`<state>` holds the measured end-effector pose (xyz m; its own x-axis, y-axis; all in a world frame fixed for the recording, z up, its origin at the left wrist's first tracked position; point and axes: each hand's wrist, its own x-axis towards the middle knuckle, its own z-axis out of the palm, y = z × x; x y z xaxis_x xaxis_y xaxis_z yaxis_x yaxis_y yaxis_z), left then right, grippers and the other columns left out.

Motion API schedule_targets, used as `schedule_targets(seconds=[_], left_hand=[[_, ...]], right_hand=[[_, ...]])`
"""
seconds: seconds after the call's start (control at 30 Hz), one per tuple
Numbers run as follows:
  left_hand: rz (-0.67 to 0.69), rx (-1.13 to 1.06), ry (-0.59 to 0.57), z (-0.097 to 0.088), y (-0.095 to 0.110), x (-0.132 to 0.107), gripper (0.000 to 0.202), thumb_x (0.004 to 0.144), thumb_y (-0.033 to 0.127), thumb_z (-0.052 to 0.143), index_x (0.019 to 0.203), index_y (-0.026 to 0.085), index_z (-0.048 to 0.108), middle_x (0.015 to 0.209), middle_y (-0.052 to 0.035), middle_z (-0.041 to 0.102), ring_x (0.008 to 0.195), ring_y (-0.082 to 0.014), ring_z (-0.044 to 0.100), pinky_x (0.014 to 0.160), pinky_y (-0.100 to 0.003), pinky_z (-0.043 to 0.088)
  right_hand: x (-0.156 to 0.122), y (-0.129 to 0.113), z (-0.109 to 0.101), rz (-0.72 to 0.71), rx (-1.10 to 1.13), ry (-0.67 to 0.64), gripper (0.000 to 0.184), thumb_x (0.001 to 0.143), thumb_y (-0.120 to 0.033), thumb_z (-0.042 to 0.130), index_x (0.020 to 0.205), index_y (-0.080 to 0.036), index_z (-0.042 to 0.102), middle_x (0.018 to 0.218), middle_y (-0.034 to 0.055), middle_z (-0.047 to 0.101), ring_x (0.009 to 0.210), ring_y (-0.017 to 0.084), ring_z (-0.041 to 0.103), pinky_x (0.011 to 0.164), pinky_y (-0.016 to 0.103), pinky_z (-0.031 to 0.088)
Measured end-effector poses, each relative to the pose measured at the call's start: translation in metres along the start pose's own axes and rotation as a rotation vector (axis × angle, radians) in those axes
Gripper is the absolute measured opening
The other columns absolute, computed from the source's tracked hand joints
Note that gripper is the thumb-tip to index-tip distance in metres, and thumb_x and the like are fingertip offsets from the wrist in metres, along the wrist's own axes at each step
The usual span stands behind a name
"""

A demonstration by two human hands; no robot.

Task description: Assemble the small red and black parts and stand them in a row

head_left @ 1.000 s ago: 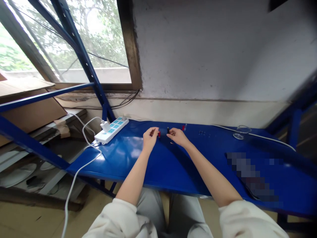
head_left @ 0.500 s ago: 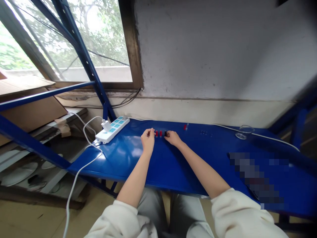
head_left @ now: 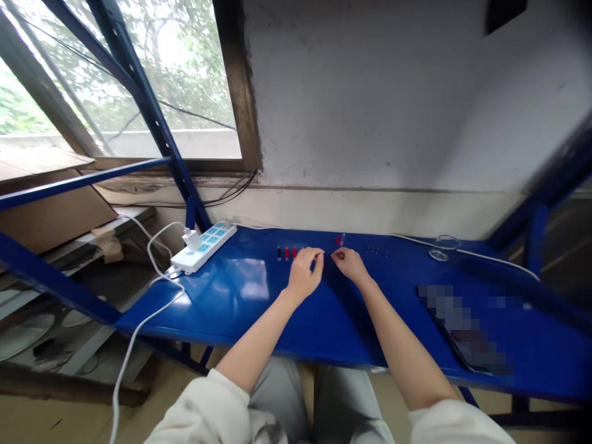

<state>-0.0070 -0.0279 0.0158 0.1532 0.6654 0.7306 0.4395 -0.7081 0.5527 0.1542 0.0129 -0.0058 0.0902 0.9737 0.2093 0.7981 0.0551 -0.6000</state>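
Note:
My left hand (head_left: 305, 270) hovers over the right end of a row of small upright cylinders, thumb and forefinger apart with nothing visible between them. Left of its fingertips stand a black cylinder (head_left: 279, 253), a red cylinder (head_left: 287, 253) and another red cylinder (head_left: 295, 253). Anything further along the row is hidden behind that hand. Just to the right, my right hand (head_left: 351, 265) has its fingertips pinched together; what they hold is too small and dark to name. Beyond it lies a red piece (head_left: 339, 241) beside a clear one (head_left: 343, 239).
Several tiny clear pieces (head_left: 377, 251) lie on the blue tabletop (head_left: 259, 308). A white power strip (head_left: 203, 248) with a plug is at the left. To the right are a coiled clear strand (head_left: 438, 254) and a pixelated dark flat object (head_left: 462, 333). A cable runs along the wall.
My left hand has let go at the row's left end, uncovering a black cylinder, and moved right. My right hand has left the dark piece at the row's right end and shifted right.

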Motion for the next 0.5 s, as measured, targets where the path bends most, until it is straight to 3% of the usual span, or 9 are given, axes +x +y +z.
schedule_targets(seconds=[0.13,0.3,0.5], left_hand=[[-0.020,0.107,-0.255,0.046,0.004,0.013,0.043,0.082,0.017,0.036,0.125,0.016,0.038,0.115,-0.0109,0.051,0.106,-0.0200,0.047,0.092,-0.036,0.039],[-0.213,0.360,-0.433,0.089,-0.019,0.035,0.058,0.079,0.014,0.035,0.135,0.013,0.023,0.129,-0.0135,0.040,0.115,-0.0264,0.038,0.091,-0.040,0.037],[-0.289,0.501,-0.522,0.111,-0.037,0.045,0.064,0.078,0.022,0.040,0.138,0.019,0.016,0.132,-0.0110,0.037,0.115,-0.0268,0.036,0.092,-0.042,0.032]], right_hand=[[-0.009,0.017,-0.008,0.115,-0.071,0.213,0.020,0.079,-0.025,0.044,0.085,-0.018,0.062,0.075,0.0059,0.065,0.072,0.017,0.060,0.058,0.023,0.036],[-0.014,0.021,-0.005,0.133,-0.119,0.177,0.020,0.079,-0.024,0.043,0.086,-0.019,0.061,0.077,0.0072,0.065,0.071,0.018,0.060,0.056,0.024,0.034],[-0.015,0.018,-0.006,0.135,-0.156,0.139,0.020,0.079,-0.024,0.041,0.085,-0.020,0.060,0.078,0.0063,0.065,0.069,0.017,0.059,0.054,0.023,0.032]])
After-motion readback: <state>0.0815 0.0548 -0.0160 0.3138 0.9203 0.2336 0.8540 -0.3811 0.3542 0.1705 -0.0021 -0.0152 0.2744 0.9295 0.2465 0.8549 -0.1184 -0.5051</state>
